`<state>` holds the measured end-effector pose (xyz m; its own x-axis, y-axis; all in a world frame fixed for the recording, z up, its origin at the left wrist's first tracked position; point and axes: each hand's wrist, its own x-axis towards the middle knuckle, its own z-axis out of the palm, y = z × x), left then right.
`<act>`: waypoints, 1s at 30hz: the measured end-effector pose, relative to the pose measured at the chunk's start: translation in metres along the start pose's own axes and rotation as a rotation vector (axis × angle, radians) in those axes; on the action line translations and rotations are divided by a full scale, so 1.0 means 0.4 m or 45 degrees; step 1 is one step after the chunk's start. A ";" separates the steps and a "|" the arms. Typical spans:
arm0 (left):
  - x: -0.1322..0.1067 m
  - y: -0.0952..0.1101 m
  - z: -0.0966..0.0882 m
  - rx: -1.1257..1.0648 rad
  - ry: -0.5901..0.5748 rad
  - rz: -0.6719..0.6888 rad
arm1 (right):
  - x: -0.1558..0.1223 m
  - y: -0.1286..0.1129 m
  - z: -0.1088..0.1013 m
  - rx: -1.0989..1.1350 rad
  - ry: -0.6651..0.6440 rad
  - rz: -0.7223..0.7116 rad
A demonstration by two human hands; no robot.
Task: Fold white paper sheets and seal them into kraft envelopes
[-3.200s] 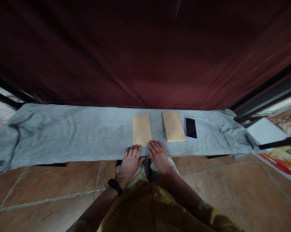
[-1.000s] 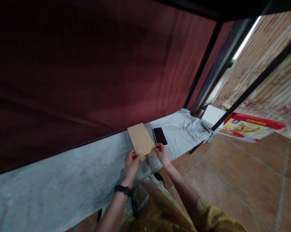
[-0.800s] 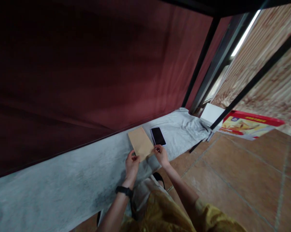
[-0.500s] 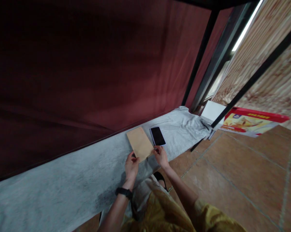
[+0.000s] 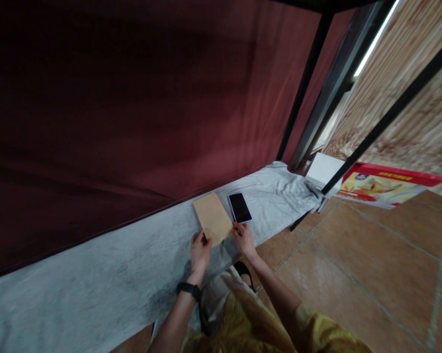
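A tan paper envelope (image 5: 212,218) lies at a slant on the grey cloth, its near edge between my two hands. My left hand (image 5: 200,252), with a black band on the wrist, pinches the envelope's near left corner. At the near right corner, my right hand (image 5: 243,239) grips the envelope between thumb and fingers. A smartphone (image 5: 240,208) with a dark screen and pale edge rests just right of the envelope, close beyond my right fingertips. The undersides of the fingers are hidden.
The grey cloth (image 5: 107,274) covers a long narrow bench. Behind it hangs a dark red curtain (image 5: 151,122). Black metal posts (image 5: 305,88) rise at the bench's right end. A red and yellow printed box (image 5: 386,185) stands on the brown tiled floor (image 5: 353,274).
Almost nothing differs. Both hands keep hold of the envelope, and the view has shifted very slightly.
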<state>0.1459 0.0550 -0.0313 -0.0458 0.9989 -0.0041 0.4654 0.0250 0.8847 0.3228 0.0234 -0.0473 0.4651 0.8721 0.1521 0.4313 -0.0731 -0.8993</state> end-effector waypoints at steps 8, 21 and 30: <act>-0.002 -0.008 0.000 -0.069 -0.007 0.031 | -0.003 0.004 0.002 -0.059 -0.030 -0.020; -0.144 -0.032 -0.049 -0.087 0.173 0.073 | 0.124 -0.011 -0.061 -0.742 0.105 -0.153; -0.258 0.000 -0.078 -0.238 0.120 -0.016 | 0.194 -0.058 -0.021 -0.773 0.060 0.016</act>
<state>0.1228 -0.0494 -0.0164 -0.1370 0.9904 0.0202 0.2924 0.0209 0.9561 0.3554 0.0888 -0.0114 0.5006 0.8481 0.1736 0.7829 -0.3580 -0.5088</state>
